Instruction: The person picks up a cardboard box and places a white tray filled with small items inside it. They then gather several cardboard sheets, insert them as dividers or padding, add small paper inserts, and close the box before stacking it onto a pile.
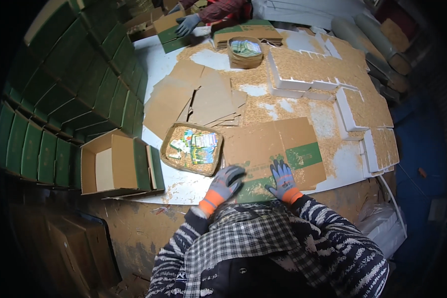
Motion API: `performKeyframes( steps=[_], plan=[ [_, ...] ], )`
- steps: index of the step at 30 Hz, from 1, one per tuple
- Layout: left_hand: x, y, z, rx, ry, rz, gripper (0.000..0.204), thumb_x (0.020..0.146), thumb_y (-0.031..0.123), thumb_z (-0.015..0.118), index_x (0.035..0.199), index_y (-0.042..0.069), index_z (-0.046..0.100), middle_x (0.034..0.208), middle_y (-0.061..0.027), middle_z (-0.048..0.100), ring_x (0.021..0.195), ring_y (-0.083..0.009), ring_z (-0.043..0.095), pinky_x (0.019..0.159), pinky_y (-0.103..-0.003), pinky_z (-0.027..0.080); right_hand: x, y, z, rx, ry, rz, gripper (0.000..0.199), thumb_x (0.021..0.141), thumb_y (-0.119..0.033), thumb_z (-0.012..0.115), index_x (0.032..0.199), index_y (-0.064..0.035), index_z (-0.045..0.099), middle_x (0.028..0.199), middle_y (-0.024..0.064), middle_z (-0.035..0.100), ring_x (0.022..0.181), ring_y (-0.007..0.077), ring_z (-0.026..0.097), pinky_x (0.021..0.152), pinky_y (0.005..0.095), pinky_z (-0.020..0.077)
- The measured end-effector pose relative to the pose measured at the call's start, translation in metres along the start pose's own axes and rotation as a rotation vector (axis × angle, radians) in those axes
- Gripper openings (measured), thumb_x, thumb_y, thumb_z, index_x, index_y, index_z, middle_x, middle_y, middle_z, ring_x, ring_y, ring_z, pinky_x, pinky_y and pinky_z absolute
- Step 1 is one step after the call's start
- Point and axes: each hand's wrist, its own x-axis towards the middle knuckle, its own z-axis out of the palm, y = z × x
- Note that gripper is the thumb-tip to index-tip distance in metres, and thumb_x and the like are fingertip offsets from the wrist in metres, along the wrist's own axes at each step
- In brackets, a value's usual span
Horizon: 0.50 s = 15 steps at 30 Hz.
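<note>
A flattened brown carton with green printed bands (pixel 263 144) lies on the table right in front of me, flecked with loose grain-like bits. My right hand (pixel 283 181), in a grey glove with an orange cuff, rests on the carton with its fingers spread. Over the carton's near left corner is my left hand (pixel 227 183), gloved alike, fingers stretched and holding nothing I can see. Just beyond it stands a shallow basket (pixel 168 161) of the same tan bits, with several small colourful packets (pixel 203 148) on top.
Stacked green boxes (pixel 59 74) rise at the left, beside an open carton (pixel 129 164). Flat cardboard sheets (pixel 174 94) lie beyond the basket. White trays (pixel 350 114) filled with tan bits stand at the right. Across the table, another person's gloved hand (pixel 187 25) touches a box (pixel 171 35).
</note>
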Motion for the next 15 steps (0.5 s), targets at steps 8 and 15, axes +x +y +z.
performKeyframes(
  steps=[8, 15],
  plan=[
    [0.163, 0.001, 0.067, 0.690, -0.244, -0.210, 0.084, 0.067, 0.059, 0.071, 0.135, 0.015, 0.048, 0.135, -0.0152, 0.047, 0.126, -0.0363, 0.042, 0.101, -0.046, 0.036, -0.026, 0.049, -0.038, 0.157, -0.023, -0.038, 0.073, 0.084, -0.047, 0.059, 0.142, -0.0104, 0.038, 0.147, 0.0153, 0.033, 0.135, 0.0355, 0.031, 0.111, 0.0478, 0.0248],
    [0.195, 0.139, -0.017, 0.770, -0.250, 0.152, 0.048, 0.077, 0.049, 0.068, 0.105, 0.012, 0.060, 0.092, -0.0166, 0.066, 0.091, -0.0376, 0.062, 0.079, -0.045, 0.048, 0.018, 0.122, -0.217, -0.078, 0.630, 0.125, 0.069, 0.079, -0.040, 0.065, 0.136, -0.0075, 0.044, 0.141, 0.0157, 0.040, 0.132, 0.0367, 0.033, 0.112, 0.0497, 0.0224]
  ],
)
